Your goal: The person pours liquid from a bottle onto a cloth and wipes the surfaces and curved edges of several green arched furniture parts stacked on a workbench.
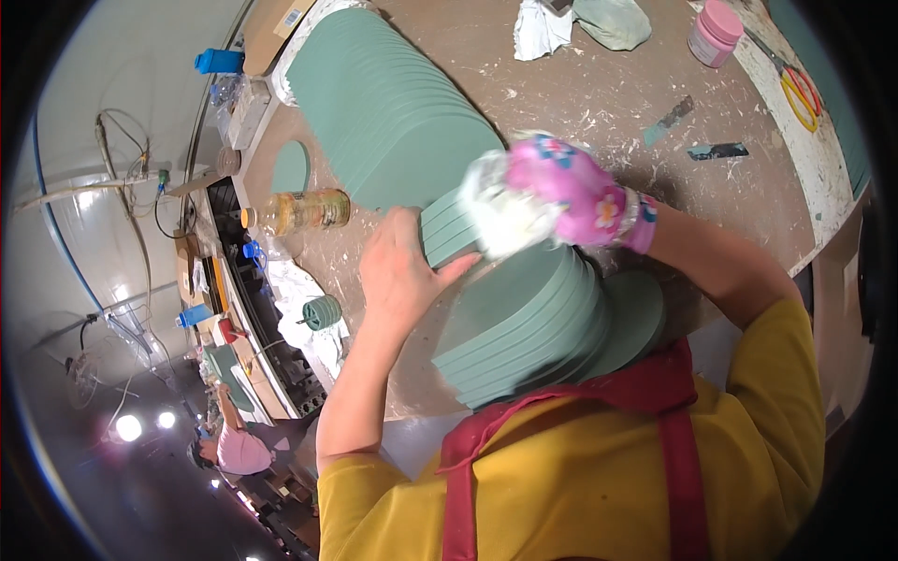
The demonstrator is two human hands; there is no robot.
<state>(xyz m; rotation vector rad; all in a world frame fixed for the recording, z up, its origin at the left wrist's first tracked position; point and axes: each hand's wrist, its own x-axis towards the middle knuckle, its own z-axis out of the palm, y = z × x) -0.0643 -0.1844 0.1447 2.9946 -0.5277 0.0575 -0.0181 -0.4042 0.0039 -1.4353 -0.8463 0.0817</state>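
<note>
My bare left hand (402,266) grips the left end of a short stack of green flat pieces (443,229), its thumb along the near side and its fingers at the far side. My right hand (585,198), in a pink flowered glove, is closed round a crumpled white cloth (510,206), which is blurred. The cloth lies over the right part of that stack and hides it. Close to my body is a fanned pile of green rounded pieces (524,323). Beyond my hands stretches a long overlapping row of similar green pieces (393,103).
On the stained brown table (599,103) lie a bottle of yellowish liquid (313,209), a green coil (322,313) and a single green piece (292,166). A pink jar (716,34) and scissors (800,96) are at the far right. Another person (243,447) works at far left.
</note>
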